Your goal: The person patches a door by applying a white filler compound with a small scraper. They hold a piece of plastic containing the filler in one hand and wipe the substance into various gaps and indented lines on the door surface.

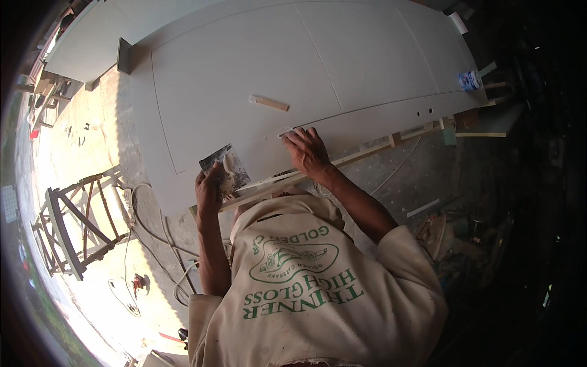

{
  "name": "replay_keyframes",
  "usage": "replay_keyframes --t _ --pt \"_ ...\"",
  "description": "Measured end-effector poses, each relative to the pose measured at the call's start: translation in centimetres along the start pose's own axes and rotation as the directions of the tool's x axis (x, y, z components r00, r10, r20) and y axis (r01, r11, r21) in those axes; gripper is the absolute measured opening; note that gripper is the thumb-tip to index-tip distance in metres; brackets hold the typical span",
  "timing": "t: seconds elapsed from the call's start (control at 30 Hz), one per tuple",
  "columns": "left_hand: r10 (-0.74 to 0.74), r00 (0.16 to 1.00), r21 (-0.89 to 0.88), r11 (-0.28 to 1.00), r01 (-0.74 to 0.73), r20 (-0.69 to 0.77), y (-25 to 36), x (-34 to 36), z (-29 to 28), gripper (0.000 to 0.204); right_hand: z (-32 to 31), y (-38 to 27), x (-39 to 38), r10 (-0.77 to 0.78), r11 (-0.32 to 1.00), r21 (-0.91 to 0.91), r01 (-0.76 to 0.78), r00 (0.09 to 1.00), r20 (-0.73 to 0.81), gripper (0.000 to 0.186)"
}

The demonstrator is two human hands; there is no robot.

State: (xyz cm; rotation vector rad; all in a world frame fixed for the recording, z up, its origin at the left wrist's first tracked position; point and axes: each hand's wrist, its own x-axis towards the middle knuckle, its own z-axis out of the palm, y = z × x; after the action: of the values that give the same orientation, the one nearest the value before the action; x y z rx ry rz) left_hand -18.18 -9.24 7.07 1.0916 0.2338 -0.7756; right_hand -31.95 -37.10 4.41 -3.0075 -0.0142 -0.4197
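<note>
We note a grey grooved panel (232, 73) spread ahead. Left hand (210, 186) is clamped on a smeared plate (235, 176) at the near edge; tilting could spill its pale paste (228, 162). Loose wooden strip (269, 103) lies mid-panel; a wide sweep could knock it. Right hand (307, 150) grips a mostly hidden scraper (285, 132) against the panel; uneven pressure could gouge.
</note>
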Motion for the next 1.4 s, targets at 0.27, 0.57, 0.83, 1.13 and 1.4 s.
replay_keyframes --t 0.27,0.57,0.83,1.13,1.4 --pt "-0.014 1.0 -0.008 1.0 0.014 0.02 -1.9 1.1 -2.9 0.021 -0.5 3.1 -2.0 0.055 0.998 -0.031 -0.057 0.996 -0.069 0.031" --pt "-0.014 1.0 0.071 0.997 0.016 -0.018 -1.4 1.0 -1.8 0.023 -1.0 5.8 -3.6 0.098 0.991 -0.083 -0.108 0.988 -0.123 0.029" --pt "-0.037 0.999 0.045 0.998 0.036 0.021 -1.6 0.9 -1.6 0.02 -1.9 8.0 -4.5 0.149 0.977 -0.13 -0.168 0.978 -0.145 0.029" --pt "-0.017 0.998 0.049 0.999 0.02 -0.067 -1.9 1.0 -1.0 0.018 -0.7 10.4 -6.5 0.161 0.979 -0.102 -0.177 0.975 -0.154 0.029" --pt "-0.046 0.997 0.055 0.997 0.049 -0.058 -2.3 1.4 -2.0 0.018 -1.1 11.5 -7.5 0.207 0.97 -0.094 -0.223 0.967 -0.151 0.03"
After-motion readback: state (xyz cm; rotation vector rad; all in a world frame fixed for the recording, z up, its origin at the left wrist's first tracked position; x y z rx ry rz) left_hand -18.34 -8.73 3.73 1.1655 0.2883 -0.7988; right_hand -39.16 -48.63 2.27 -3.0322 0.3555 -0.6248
